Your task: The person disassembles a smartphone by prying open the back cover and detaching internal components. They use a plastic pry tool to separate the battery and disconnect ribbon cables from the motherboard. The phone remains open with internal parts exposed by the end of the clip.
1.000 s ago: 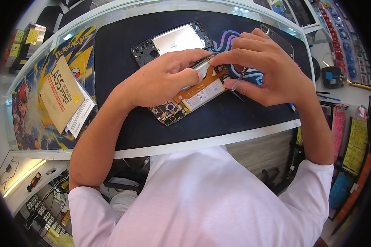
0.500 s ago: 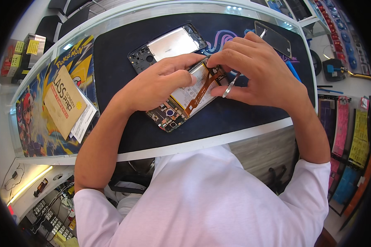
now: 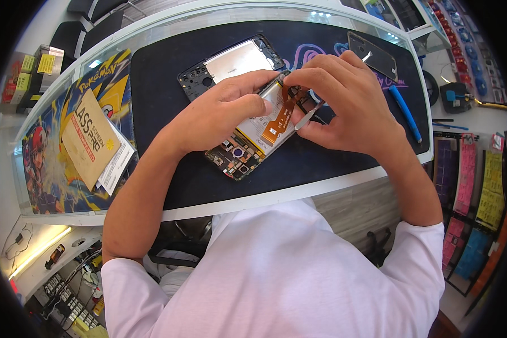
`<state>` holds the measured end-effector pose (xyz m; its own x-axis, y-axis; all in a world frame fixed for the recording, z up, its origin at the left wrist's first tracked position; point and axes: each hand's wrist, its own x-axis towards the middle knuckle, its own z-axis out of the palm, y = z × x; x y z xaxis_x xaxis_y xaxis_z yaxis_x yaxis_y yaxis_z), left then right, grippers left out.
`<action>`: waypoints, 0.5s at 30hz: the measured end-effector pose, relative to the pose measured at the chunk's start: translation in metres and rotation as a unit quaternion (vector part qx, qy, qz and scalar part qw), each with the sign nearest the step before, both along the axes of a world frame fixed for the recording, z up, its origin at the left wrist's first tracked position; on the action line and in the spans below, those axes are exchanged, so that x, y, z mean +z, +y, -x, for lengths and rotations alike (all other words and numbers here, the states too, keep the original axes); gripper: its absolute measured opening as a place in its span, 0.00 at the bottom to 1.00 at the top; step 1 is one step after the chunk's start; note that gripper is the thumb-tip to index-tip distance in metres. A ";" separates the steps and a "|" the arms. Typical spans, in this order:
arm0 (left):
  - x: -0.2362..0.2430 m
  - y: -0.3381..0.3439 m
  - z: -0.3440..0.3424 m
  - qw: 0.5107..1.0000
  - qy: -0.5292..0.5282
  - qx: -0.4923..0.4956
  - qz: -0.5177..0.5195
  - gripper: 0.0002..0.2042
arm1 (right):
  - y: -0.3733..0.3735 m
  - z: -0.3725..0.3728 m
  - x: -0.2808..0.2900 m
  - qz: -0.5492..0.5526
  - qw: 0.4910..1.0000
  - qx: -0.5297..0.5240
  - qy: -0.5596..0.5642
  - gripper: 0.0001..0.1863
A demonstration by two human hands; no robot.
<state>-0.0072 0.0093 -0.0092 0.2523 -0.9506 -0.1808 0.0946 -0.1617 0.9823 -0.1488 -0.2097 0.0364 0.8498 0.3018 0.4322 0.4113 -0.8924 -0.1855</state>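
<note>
An opened smartphone (image 3: 236, 156) lies tilted on the dark mat, its circuit board and camera parts nearest me and a pale battery (image 3: 250, 128) behind them. Closed around its left and far edges, my left hand (image 3: 208, 112) has its thumb over the battery. An orange-brown flex cable (image 3: 277, 125) runs across the battery, its near end loose over the battery's lower part. My right hand (image 3: 352, 107) holds a thin metal pry tool (image 3: 306, 120), blade toward me. Its index finger and thumb are by the cable's far end and a small dark part, partly hidden by the fingers.
Behind the phone rests a black phone frame (image 3: 236, 59) with a silver plate. A dark, see-through panel (image 3: 372, 56) and a blue pen-like tool (image 3: 405, 114) lie right. A tan envelope (image 3: 90, 141) and papers sit left. The white counter edge (image 3: 276, 195) runs before me.
The flex cable's near end has come away from the circuit board area and shifted toward the phone's far right. My right hand has moved slightly left, uncovering more of the blue tool.
</note>
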 end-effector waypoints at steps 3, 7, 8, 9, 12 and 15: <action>-0.001 0.001 0.000 0.999 0.048 0.017 0.014 0.32 | 0.004 0.006 -0.012 -0.010 0.998 -0.036 -0.050 0.22; -0.005 -0.003 0.005 0.991 0.120 0.034 0.049 0.30 | 0.014 0.009 -0.030 -0.046 0.989 -0.094 -0.101 0.19; -0.006 -0.004 0.007 0.987 0.142 0.037 0.062 0.30 | 0.016 0.010 -0.034 -0.054 0.986 -0.107 -0.117 0.18; -0.007 -0.006 0.009 0.989 0.127 0.047 0.064 0.29 | 0.018 0.010 -0.038 -0.062 0.982 -0.120 -0.132 0.17; -0.009 -0.008 0.013 0.991 0.094 0.062 0.067 0.27 | 0.022 0.012 -0.045 -0.083 0.977 -0.145 -0.135 0.17; -0.010 -0.007 0.012 0.994 0.061 0.058 0.064 0.27 | 0.022 0.010 -0.051 -0.111 0.972 -0.151 -0.142 0.16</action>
